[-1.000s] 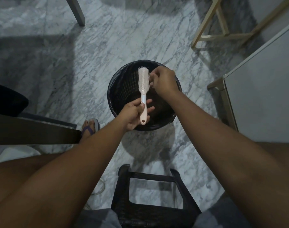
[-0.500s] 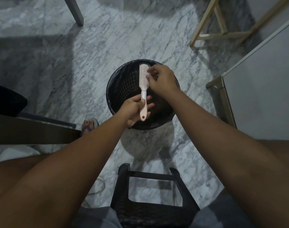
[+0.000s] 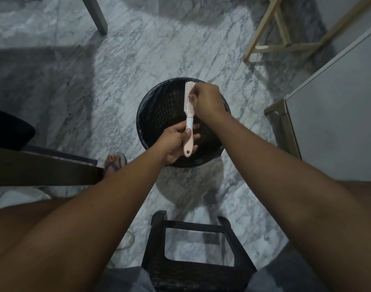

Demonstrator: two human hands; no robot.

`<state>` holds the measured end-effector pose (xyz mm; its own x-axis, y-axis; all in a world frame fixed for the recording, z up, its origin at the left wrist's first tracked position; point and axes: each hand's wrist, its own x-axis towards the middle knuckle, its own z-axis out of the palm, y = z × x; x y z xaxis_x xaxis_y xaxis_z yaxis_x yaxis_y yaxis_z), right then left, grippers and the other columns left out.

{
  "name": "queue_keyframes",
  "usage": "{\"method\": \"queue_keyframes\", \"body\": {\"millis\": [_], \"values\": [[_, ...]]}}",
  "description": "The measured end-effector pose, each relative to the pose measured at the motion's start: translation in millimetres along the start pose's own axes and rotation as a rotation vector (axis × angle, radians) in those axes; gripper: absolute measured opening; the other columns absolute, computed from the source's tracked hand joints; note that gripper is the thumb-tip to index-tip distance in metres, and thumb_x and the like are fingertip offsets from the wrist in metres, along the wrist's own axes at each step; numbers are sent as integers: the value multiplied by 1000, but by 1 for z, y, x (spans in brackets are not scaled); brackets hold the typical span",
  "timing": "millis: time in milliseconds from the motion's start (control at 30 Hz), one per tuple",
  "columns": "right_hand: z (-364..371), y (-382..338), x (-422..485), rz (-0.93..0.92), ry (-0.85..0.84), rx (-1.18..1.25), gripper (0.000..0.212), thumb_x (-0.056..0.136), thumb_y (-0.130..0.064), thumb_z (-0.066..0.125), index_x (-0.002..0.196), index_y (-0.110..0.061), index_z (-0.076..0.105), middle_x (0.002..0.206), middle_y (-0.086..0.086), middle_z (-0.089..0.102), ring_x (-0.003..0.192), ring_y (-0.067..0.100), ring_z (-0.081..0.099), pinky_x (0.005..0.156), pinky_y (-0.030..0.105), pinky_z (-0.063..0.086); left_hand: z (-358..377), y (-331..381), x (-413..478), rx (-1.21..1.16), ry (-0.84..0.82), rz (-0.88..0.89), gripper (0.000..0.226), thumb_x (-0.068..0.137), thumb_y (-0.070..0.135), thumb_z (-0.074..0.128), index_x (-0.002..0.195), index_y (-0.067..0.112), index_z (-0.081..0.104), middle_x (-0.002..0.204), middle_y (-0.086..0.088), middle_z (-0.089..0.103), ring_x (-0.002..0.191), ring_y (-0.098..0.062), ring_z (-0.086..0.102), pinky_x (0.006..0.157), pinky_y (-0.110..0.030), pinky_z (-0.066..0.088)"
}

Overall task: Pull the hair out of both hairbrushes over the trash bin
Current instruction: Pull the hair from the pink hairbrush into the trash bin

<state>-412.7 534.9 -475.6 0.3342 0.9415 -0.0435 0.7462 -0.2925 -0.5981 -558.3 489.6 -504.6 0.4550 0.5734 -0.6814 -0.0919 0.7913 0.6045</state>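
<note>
A pale pink hairbrush (image 3: 188, 114) is held upright over a round black trash bin (image 3: 157, 110) lined with a dark bag. My left hand (image 3: 176, 144) grips its handle near the bottom end. My right hand (image 3: 207, 100) rests against the right side of the bristle head with its fingers pinched together at the bristles. Any hair between those fingers is too fine to make out. Only this one hairbrush is in view.
A black plastic stool (image 3: 193, 249) stands between my knees, close to me. A grey cabinet (image 3: 338, 106) is on the right, a wooden frame (image 3: 285, 43) at the far right, a dark table edge (image 3: 43, 171) on the left. My sandalled foot (image 3: 115, 163) sits left of the bin.
My right hand has shifted slightly along the bristle head and stays pinched there. The brush has tilted a little; my left hand keeps the handle over the bin.
</note>
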Motion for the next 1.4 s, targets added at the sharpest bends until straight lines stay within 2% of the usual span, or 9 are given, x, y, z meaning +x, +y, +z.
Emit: {"method": "queue_keyframes", "body": {"millis": [133, 300, 433, 567, 733, 967, 1100, 1267, 1400], "values": [[-4, 0, -2, 75, 93, 218, 12, 93, -11, 59, 89, -6, 69, 85, 4, 70, 77, 16, 65, 61, 9, 46, -4, 2, -1, -50, -27, -2, 32, 103, 3, 45, 126, 17, 62, 121, 2, 69, 104, -19, 68, 69, -42, 58], [-12, 12, -9, 140, 188, 363, 16, 94, -8, 55, 90, -3, 69, 84, 7, 73, 80, 16, 67, 74, 19, 51, -8, 6, -2, -33, -22, 6, 30, 104, 4, 44, 120, 20, 63, 121, 4, 70, 101, -17, 70, 70, -42, 59], [-3, 40, -20, 279, 110, 284, 19, 94, -5, 50, 89, -4, 69, 88, 9, 72, 79, 15, 65, 55, -1, 39, -11, 7, -5, -38, -23, 11, 31, 104, 4, 43, 127, 17, 60, 121, 4, 70, 101, -16, 70, 69, -40, 59], [5, 52, -22, 356, -6, 210, 22, 91, -1, 48, 87, -2, 69, 90, 12, 70, 63, 6, 55, 45, 2, 35, -12, 2, -6, -60, -31, 2, 31, 104, 4, 43, 126, 15, 60, 120, 5, 70, 99, -15, 71, 66, -37, 59], [2, 48, -17, 385, 116, 324, 19, 89, 1, 45, 82, -7, 61, 84, 6, 65, 66, 9, 53, 46, 1, 38, -15, 2, -7, -80, -27, -6, 30, 104, 4, 41, 125, 15, 60, 119, 5, 70, 102, -16, 69, 67, -37, 58], [-14, 36, -9, 281, 386, 515, 17, 99, -22, 40, 91, -16, 54, 77, -2, 67, 75, 19, 67, 76, 40, 57, -34, -2, -8, -59, 110, -6, 33, 105, 4, 40, 132, 12, 56, 127, 2, 64, 105, -18, 65, 68, -38, 57], [-8, 26, -12, 224, 116, 317, 53, 102, -42, 36, 77, -10, 70, 75, 0, 69, 76, 17, 66, 78, 31, 51, -31, -5, -10, -49, 75, -19, 34, 105, 4, 41, 133, 15, 56, 128, 3, 64, 109, -18, 65, 70, -40, 57], [6, 10, -23, 34, -129, 155, 40, 86, -36, 71, 121, -17, 67, 103, 5, 69, 94, 15, 64, 89, 25, 48, -21, -3, -10, -46, 35, -20, 35, 104, 4, 43, 132, 19, 57, 125, 3, 66, 110, -19, 65, 70, -41, 58], [11, -1, -22, 19, -96, 135, 35, 87, -28, 71, 118, -14, 67, 103, 7, 70, 95, 19, 65, 91, 31, 52, -16, -3, -8, -12, 40, -13, 35, 104, 4, 43, 130, 22, 60, 125, 2, 65, 108, -18, 64, 72, -40, 57]]}}
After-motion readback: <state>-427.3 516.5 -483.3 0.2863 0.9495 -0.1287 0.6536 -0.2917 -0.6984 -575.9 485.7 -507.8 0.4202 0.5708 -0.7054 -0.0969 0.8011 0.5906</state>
